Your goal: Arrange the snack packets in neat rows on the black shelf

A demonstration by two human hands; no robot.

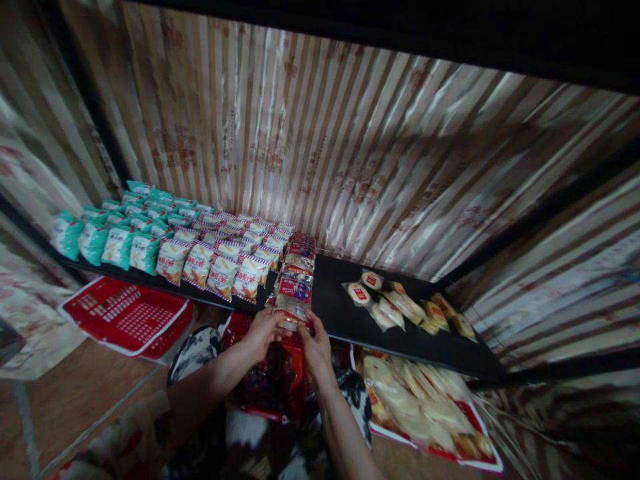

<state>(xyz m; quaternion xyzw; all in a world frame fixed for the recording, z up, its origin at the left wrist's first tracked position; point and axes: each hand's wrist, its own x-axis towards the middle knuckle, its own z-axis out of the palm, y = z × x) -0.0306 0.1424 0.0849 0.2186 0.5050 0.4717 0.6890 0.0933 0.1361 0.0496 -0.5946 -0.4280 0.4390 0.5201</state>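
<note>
Both my hands meet at the front edge of the black shelf, around one snack packet [291, 309] with a pale, reddish wrapper. My left hand [266, 329] has its fingers closed on the packet's left side. On the right side, my right hand [315, 337] grips the same packet with thumb and fingers. Behind it, a row of dark red and silver packets [295, 287] runs back toward the wall. Below my hands, a red basket [296, 377] between my knees holds more dark red packets [267, 377].
Left on the shelf [333, 307] stand rows of white-and-red snack bags [223, 272] and teal bags [119, 244]. Wrapped pastries [359, 293] and yellow packets [435, 313] lie to the right. Beneath are a red basket [150, 327] and another basket [493, 465] filled with wrapped pastries.
</note>
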